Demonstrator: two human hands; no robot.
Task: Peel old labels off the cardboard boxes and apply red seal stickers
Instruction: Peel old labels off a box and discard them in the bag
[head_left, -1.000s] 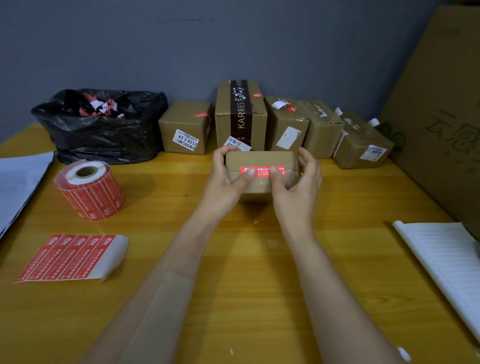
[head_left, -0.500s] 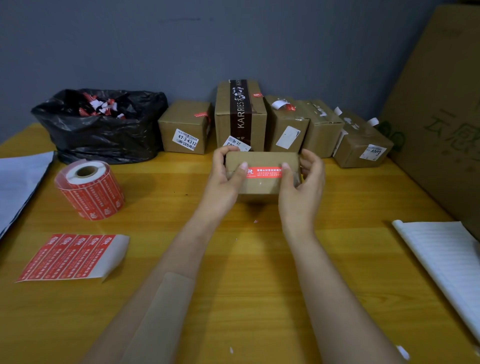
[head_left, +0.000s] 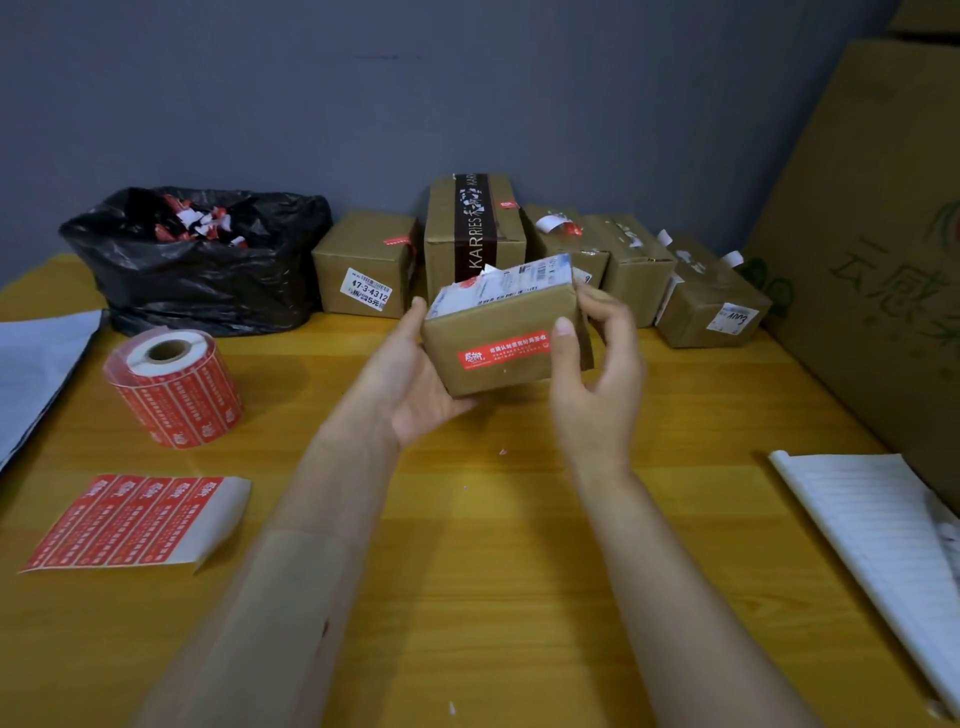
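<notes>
Glossy yellow wood-grain table (head_left: 493, 597) against a matte grey wall. Leaning at the right edge, a large flat brown carton (head_left: 883, 234) with green print. At the far left corner, a crinkled black plastic bag (head_left: 208, 280) stuffed with red and white paper scraps. Along the far edge, a row of brown boxes (head_left: 363, 249), several with white labels, the tallest banded with dark printed tape. Flat at the right edge, a white lined sheet (head_left: 872, 519); at the left edge, a pale sheet (head_left: 36, 364). Near the left edge, an upright sticker roll (head_left: 176, 395), red on a white core, and toward the near edge a flat sticker strip (head_left: 130, 519) on pale backing. Above the table's middle, just in front of the row, a small cardboard box (head_left: 493, 322), lifted and tilted, a white printed label (head_left: 498, 283) on its top face, a rectangular red seal sticker (head_left: 504, 351) smooth across the near face. Left hand (head_left: 410, 379) cupped beneath and along the left side, fingers curled under. Right hand (head_left: 597, 384) gripping the right end, thumb pressed beside the sticker's right end, fingers wrapped round the side.
</notes>
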